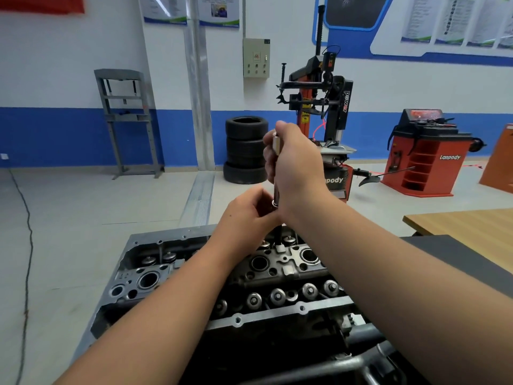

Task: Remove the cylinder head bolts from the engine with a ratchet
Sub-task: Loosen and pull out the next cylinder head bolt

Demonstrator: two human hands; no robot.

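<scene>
Head view: two hands, right hand [294, 162] and left hand [245, 215], gripping one ratchet [276, 173] above engine [249, 276]

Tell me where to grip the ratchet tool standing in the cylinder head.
Grip the upper handle, coming from the right side, as the right hand does: the ratchet stands nearly upright over the cylinder head. The left hand probably best steadies the lower shaft from the left.

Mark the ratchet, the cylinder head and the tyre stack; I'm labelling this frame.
ratchet [276, 190]: head view, dark shaft between the hands.
cylinder head [288, 269]: head view, bare metal centre.
tyre stack [245, 151]: head view, middle tyre's sidewall.
</scene>
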